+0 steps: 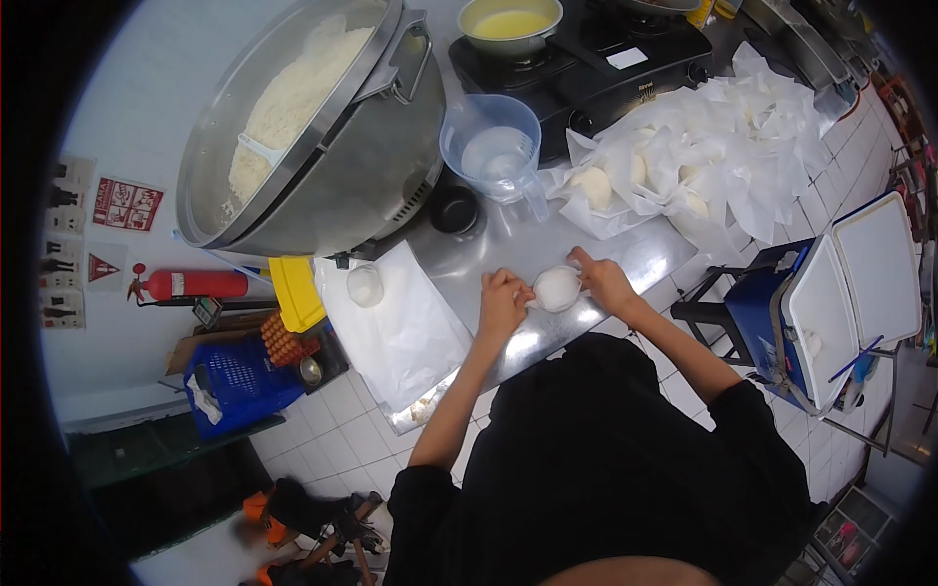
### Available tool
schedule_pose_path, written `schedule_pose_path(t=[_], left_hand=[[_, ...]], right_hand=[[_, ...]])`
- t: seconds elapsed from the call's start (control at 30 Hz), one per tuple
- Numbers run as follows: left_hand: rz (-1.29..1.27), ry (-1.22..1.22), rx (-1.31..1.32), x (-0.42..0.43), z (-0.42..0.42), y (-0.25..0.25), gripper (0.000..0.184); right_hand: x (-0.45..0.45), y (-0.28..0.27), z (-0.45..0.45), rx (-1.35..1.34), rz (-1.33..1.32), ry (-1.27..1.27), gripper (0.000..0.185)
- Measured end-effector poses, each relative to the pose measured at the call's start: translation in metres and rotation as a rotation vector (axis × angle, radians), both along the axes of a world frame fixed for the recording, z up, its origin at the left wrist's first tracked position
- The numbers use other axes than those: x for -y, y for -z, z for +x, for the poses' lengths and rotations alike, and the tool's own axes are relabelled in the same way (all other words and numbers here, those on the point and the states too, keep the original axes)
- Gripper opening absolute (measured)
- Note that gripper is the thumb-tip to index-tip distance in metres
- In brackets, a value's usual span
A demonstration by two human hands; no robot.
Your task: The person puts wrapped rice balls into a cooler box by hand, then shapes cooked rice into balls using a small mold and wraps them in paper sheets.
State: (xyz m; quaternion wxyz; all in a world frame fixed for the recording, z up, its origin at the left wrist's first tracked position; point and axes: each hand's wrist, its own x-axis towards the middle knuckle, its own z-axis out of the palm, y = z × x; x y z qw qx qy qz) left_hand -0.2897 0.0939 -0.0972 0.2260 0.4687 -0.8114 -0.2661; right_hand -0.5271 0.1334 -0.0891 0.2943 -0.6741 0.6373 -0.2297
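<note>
On the steel table, a small round bowl [557, 290] filled with something white, possibly rice, stands between my hands. My left hand [505, 301] has curled fingers gripping its left rim. From the other side, my right hand [603, 280] holds the right rim with thumb and fingers. A stack of white paper sheets [410, 332] lies to the left, with a small clear bowl [365, 285] resting on it. Beyond my hands is a translucent blue measuring jug [490, 146] with some liquid in it. Several paper-wrapped white portions [592, 186] are heaped to the right.
A large steel rice pot [391, 156] with a white paddle [260, 148] stands at the left. Behind the jug are a black gas stove [606, 88] and a pan of yellow liquid [510, 23]. A blue cooler [762, 303] stands at the right, its lid raised.
</note>
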Motion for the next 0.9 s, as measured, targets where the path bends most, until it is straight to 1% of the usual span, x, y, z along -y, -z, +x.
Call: schedule_pose_path(t=[0.07, 0.13, 0.17, 0.23, 0.27, 0.33, 0.37, 0.43, 0.53, 0.63, 0.73, 0.8, 0.83, 0.87, 0.9], left_hand=[[0.139, 0.032, 0.141, 0.02, -0.007, -0.009, 0.016], [0.274, 0.065, 0.314, 0.039, -0.017, -0.026, 0.019], [0.242, 0.032, 0.314, 0.043, -0.022, -0.026, 0.021], [0.172, -0.035, 0.313, 0.049, -0.033, -0.02, 0.023], [0.1, -0.058, 0.254, 0.047, -0.037, -0.014, 0.019], [-0.043, -0.1, 0.142, 0.036, -0.038, -0.005, 0.012], [-0.088, -0.104, 0.139, 0.031, -0.036, -0.002, 0.01], [-0.168, -0.115, 0.134, 0.012, -0.031, -0.002, 0.01], [-0.405, -0.118, 0.09, -0.008, -0.026, -0.001, 0.015], [-0.189, -0.191, -0.009, -0.023, -0.016, 0.007, 0.018], [0.061, -0.297, -0.378, -0.05, -0.016, 0.003, 0.02], [0.11, -0.359, -0.461, -0.056, -0.024, -0.008, 0.032], [0.136, -0.392, -0.504, -0.058, -0.023, -0.014, 0.038], [0.038, -0.363, -0.348, -0.055, -0.02, -0.019, 0.054], [0.061, -0.366, -0.313, -0.054, -0.014, -0.016, 0.055]], right_hand=[[0.017, 0.001, 0.0, -0.083, 0.022, -0.011, 0.051], [0.038, 0.004, 0.003, -0.196, 0.061, -0.17, 0.058], [0.046, 0.004, 0.003, -0.253, 0.077, -0.253, 0.061], [0.059, 0.005, -0.002, -0.093, -0.086, -0.431, 0.06], [0.062, 0.005, -0.006, -0.013, -0.165, -0.523, 0.06], [0.06, 0.002, -0.009, 0.068, -0.018, -0.556, 0.068], [0.064, 0.0, -0.011, 0.105, 0.047, -0.569, 0.071], [0.053, 0.006, -0.007, 0.144, 0.004, -0.486, 0.07], [0.024, 0.01, 0.006, 0.214, -0.032, -0.365, 0.069], [0.007, 0.007, 0.018, 0.251, -0.115, -0.311, 0.064], [-0.001, 0.004, 0.029, 0.276, -0.204, -0.294, 0.053], [-0.007, 0.007, 0.038, 0.252, -0.292, -0.303, 0.044], [-0.01, 0.009, 0.043, 0.182, -0.334, -0.285, 0.04], [-0.012, 0.01, 0.048, 0.112, -0.377, -0.267, 0.037], [-0.012, 0.012, 0.053, 0.04, -0.424, -0.25, 0.034]])
